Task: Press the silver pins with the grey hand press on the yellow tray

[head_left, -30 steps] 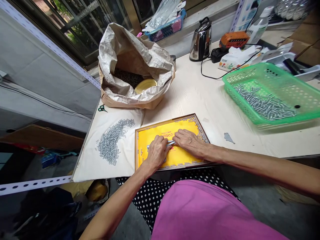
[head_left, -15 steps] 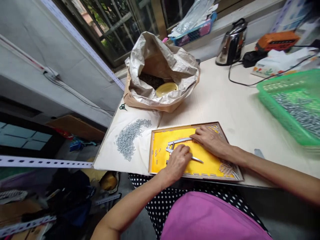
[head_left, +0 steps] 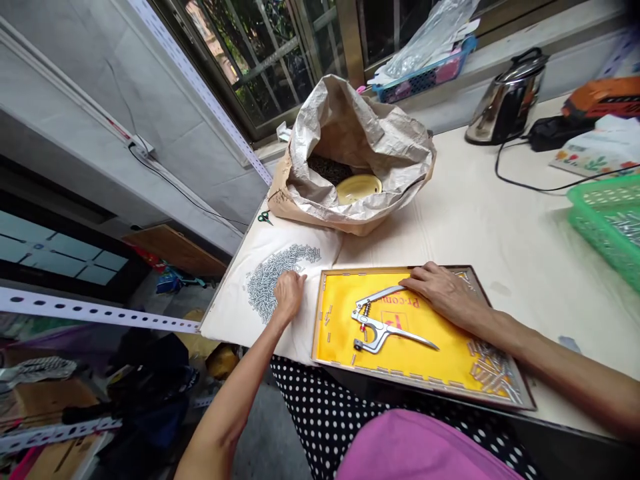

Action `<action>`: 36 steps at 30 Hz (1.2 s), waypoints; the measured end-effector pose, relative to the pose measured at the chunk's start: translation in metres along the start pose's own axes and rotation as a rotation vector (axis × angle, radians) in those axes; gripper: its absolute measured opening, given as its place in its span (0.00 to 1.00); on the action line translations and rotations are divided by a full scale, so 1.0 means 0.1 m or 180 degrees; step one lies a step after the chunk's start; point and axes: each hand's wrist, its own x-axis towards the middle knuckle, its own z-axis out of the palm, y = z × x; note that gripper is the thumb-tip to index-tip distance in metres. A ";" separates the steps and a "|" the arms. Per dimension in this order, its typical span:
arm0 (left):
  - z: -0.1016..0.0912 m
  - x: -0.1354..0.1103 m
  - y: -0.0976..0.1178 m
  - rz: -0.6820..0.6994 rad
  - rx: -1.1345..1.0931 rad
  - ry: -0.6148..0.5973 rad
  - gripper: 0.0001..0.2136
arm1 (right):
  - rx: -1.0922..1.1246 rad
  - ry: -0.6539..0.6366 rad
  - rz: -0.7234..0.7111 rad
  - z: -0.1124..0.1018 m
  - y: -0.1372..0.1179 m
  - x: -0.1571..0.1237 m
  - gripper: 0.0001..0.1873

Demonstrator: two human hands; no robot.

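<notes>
My left hand [head_left: 290, 293] is at the right side of a pile of small silvery metal pins [head_left: 265, 277] on white cloth. Its fingers are curled together, and what they hold, if anything, is hidden. My right hand [head_left: 445, 290] grips the upper handle end of silver spring-loaded pliers [head_left: 383, 330]. These lie with jaws to the left over a shallow yellow-bottomed tray [head_left: 430, 370]. Loose metal pins [head_left: 493, 373] are heaped in the tray's near right corner, with a few more along its edges and left side.
Behind the tray stands an open paper sack [head_left: 345, 213] holding dark small pieces and a yellow bowl [head_left: 359, 189]. Small green-handled scissors [head_left: 265, 217] lie left of it. A green basket [head_left: 600, 233] of metal pieces and a steel kettle [head_left: 507, 100] are to the right.
My left hand has left the pliers and moved left to the pin pile. My right hand stays at the handle. The view has shifted, uncovering the pliers' jaws and lower handle.
</notes>
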 end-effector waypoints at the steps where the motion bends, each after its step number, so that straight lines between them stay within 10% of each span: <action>1: 0.04 0.08 -0.07 -0.0164 0.0023 -0.0089 0.11 | 0.0009 0.0001 0.0001 0.00 0.00 0.01 0.15; 15: 0.12 0.38 -0.19 -0.0241 -0.0021 -0.0491 0.07 | -0.0207 -0.0116 0.0090 -0.07 -0.05 0.06 0.14; 36: -0.01 -0.01 -0.22 0.0811 0.0328 -0.0477 0.11 | -0.0424 -0.0121 0.0090 -0.05 -0.04 0.07 0.13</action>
